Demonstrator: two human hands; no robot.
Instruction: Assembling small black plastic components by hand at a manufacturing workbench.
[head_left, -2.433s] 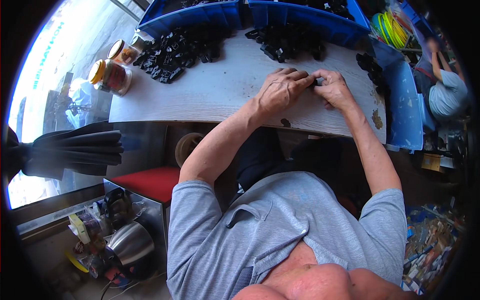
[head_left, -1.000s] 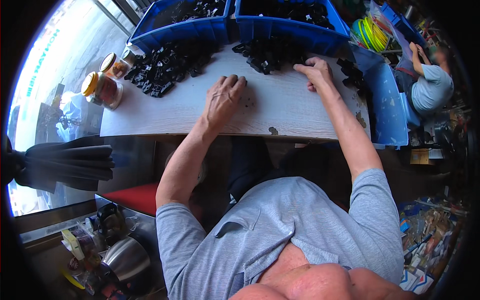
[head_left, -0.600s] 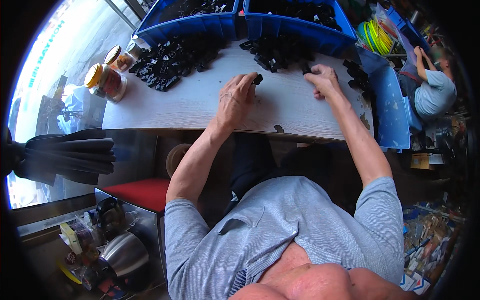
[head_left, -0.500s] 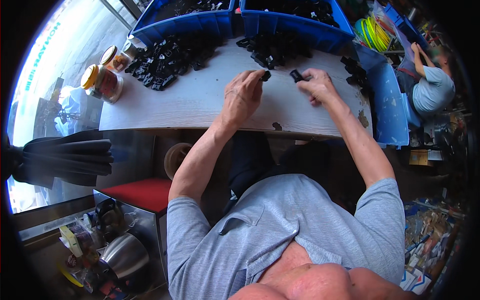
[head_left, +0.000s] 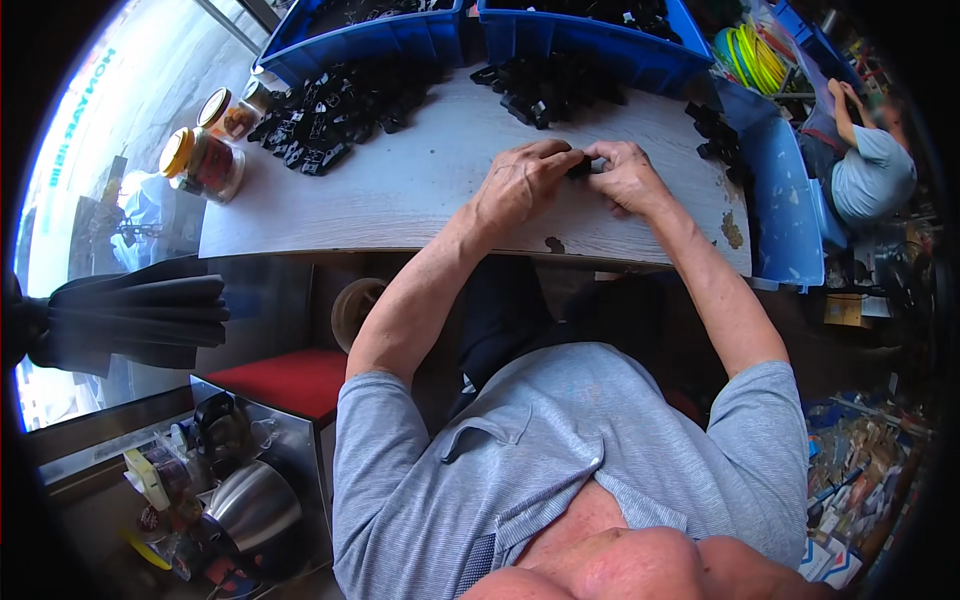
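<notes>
Over the white worktable [head_left: 400, 205], my left hand [head_left: 528, 182] and my right hand [head_left: 626, 180] meet, fingers pinched. Between their fingertips are small black plastic parts [head_left: 578, 169], pressed together or touching; fingers cover most of them, so their exact shape is hidden. Just beyond my hands lies a pile of similar black parts [head_left: 552, 90]. A wider heap of black parts with metal-looking bits [head_left: 325, 118] spreads to the left. At the table's right edge sits a smaller black pile [head_left: 714, 135].
Two blue crates [head_left: 370, 45] [head_left: 600, 50] of black parts stand along the far edge. Lidded jars [head_left: 205, 165] are at the left. A light-blue bin [head_left: 785, 205] adjoins the right side. Another person [head_left: 870, 170] sits beyond it. A metal kettle [head_left: 255, 508] is low left.
My hands were apart, each with a small black part. They have come together, the left moving right, and the two parts now meet between the fingertips.
</notes>
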